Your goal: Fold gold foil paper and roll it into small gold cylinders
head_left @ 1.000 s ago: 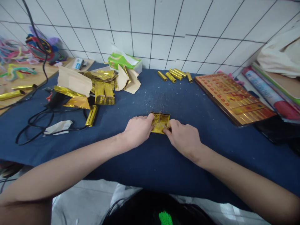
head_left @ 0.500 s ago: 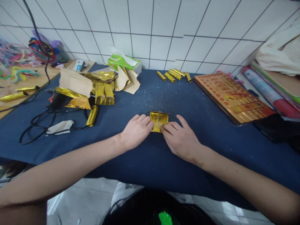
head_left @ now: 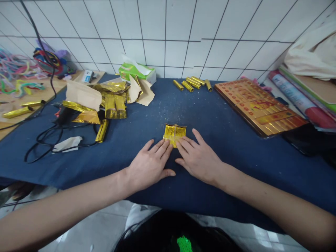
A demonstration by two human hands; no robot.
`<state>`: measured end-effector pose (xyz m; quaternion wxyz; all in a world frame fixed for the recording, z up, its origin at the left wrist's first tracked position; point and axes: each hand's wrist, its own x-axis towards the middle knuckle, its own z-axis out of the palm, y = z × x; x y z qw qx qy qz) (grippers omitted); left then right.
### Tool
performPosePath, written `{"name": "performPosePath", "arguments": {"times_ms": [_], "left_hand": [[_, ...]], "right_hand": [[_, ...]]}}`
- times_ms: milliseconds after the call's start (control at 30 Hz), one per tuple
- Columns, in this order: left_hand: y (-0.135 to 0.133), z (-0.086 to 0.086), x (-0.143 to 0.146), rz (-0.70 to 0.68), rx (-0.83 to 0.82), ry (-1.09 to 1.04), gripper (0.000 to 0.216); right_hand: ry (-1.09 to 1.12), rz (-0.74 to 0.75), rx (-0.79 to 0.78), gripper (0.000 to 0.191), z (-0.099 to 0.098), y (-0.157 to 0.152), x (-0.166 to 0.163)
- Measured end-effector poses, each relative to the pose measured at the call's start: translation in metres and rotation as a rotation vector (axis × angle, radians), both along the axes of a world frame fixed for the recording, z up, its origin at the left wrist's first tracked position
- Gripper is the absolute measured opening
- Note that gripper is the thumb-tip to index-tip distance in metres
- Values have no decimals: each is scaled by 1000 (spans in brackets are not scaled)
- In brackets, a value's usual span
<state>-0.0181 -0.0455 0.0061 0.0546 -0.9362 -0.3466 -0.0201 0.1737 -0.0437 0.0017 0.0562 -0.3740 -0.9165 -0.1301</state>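
fingers (head_left: 161,150) flattened now — pressing gold foil (head_left: 175,131)

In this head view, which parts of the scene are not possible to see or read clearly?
All in the head view:
1. Near edge of the gold foil piece: covered by fingertips of the left hand and right hand.
2. Print on the gold board: too small to read.
3. Black object beside it: partly under the board, cut by the right edge.
4. Dark thing by the foil pile: partly covered by foil strips.
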Motion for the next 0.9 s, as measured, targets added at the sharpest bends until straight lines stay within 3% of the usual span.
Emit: {"name": "performPosePath", "arguments": {"times_ms": [167, 367, 467, 533, 633, 700, 767, 900], "left_hand": [[2, 0, -2, 1, 3, -19, 64], [12, 7, -4, 44, 17, -50, 41], [14, 8, -1, 52, 41, -47, 39], [12, 7, 0, 47, 52, -37, 42], [10, 3, 1, 35, 62, -35, 44], [10, 1, 0, 31, 70, -39, 46], [10, 1, -1, 33, 76, -43, 48], [11, 2, -1, 31, 77, -38, 48]], "right_hand": [[-27, -4, -44, 50, 4, -4, 0], [-24, 41, -93, 56, 10, -19, -10], [2, 97, -95, 62, 10, -25, -12], [75, 145, -112, 56, 14, -26, -8], [340, 212, -155, 27, 25, -19, 2], [585, 128, -68, 22, 31, -8, 9], [696, -26, -11, 25, 31, 6, 16], [460, -68, -131, 36, 11, 28, 19]]}}
